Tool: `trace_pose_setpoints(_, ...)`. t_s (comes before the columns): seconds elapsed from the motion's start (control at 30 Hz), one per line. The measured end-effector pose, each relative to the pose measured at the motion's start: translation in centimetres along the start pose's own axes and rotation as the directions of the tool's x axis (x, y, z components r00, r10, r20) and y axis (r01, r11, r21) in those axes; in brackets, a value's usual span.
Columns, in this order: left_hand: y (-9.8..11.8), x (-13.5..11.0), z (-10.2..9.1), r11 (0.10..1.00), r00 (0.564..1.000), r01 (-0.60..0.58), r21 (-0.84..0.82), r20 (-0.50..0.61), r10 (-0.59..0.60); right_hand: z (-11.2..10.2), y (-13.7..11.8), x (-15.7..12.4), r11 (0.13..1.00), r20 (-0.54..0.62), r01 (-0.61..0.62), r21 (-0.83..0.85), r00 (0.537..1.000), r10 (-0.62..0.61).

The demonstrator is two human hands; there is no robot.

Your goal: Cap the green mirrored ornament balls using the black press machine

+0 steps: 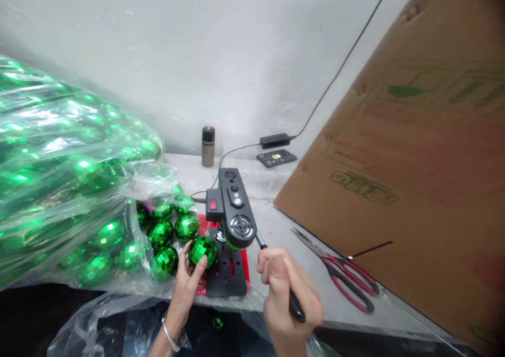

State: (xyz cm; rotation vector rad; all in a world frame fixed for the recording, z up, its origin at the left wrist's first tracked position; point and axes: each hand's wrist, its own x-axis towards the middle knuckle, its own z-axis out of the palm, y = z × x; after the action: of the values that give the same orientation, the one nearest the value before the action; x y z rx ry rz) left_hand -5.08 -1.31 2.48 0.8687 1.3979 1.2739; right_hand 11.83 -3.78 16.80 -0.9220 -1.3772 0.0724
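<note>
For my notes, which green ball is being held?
The ball in the left hand, overlapping the black base plate in view; no hand grips the others.

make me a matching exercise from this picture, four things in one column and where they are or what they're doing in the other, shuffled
1. left hand
2. right hand
3. scissors
4. black-capped canister

A. lying beside the cardboard box
B. standing upright on the ledge
C. holding a faceted green ball
D. gripping a black handle

Pairs: 1-C, 2-D, 3-A, 4-B
</note>
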Motion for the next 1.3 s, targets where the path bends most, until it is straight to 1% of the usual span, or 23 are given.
trace_pose_setpoints(0.13, -1.1, -0.2, 0.8, 0.997, 0.997, -0.068, 0.043, 0.027, 0.067, 0.0, -0.1, 0.0, 1.0, 0.006, 0.002, -0.001, 1.0, -0.002)
trace_pose_setpoints(0.2, -1.8, -0.4, 1.5, 0.984, 0.99, -0.142, 0.109, 0.039, 0.138, -0.1, -0.1, 0.1, 1.0, 0.01, 0.008, -0.006, 1.0, -0.008)
trace_pose_setpoints(0.3, -2.3, -0.8, 2.3, 0.922, 0.954, -0.297, 0.249, 0.046, 0.295, -0.1, -0.1, 0.1, 1.0, 0.013, 0.009, -0.019, 1.0, -0.009)
trace_pose_setpoints(0.37, -2.4, -0.9, 2.6, 0.881, 0.933, -0.355, 0.313, 0.055, 0.356, -0.1, -0.1, 0.1, 1.0, 0.009, 0.013, -0.019, 1.0, -0.012)
trace_pose_setpoints(0.57, -2.2, -1.0, 3.4, 0.828, 0.908, -0.404, 0.389, 0.059, 0.415, 0.0, 0.0, 0.0, 1.0, -0.009, -0.007, 0.02, 1.0, 0.007)
trace_pose_setpoints(0.73, -2.0, -1.3, 4.7, 0.755, 0.856, -0.472, 0.455, 0.03, 0.517, 0.2, -0.1, 0.1, 1.0, -0.015, -0.011, 0.029, 1.0, 0.012)
trace_pose_setpoints(0.8, -2.1, -1.3, 5.1, 0.734, 0.842, -0.485, 0.475, 0.027, 0.539, 0.1, -0.2, 0.2, 0.999, -0.006, -0.022, 0.024, 1.0, 0.022)
trace_pose_setpoints(0.93, -2.9, -1.0, 5.0, 0.711, 0.825, -0.503, 0.492, 0.027, 0.565, 0.0, -0.3, 0.2, 0.999, 0.004, -0.031, 0.026, 1.0, 0.031)
trace_pose_setpoints(1.07, -4.5, -1.0, 4.2, 0.658, 0.786, -0.571, 0.492, 0.094, 0.611, 0.0, -0.3, 0.2, 0.998, -0.005, -0.037, 0.041, 0.999, 0.037)
trace_pose_setpoints(1.13, -5.1, -1.1, 4.0, 0.66, 0.779, -0.597, 0.457, 0.135, 0.612, 0.1, -0.2, 0.1, 0.998, -0.009, -0.037, 0.052, 0.999, 0.037)
trace_pose_setpoints(1.2, -5.3, -1.1, 4.0, 0.683, 0.782, -0.61, 0.403, 0.165, 0.601, 0.1, -0.1, 0.0, 0.998, -0.009, -0.04, 0.057, 0.999, 0.041)
trace_pose_setpoints(1.3, -5.0, -0.8, 4.4, 0.731, 0.804, -0.589, 0.344, 0.163, 0.572, 0.0, 0.0, 0.0, 0.998, -0.006, -0.045, 0.05, 0.999, 0.045)
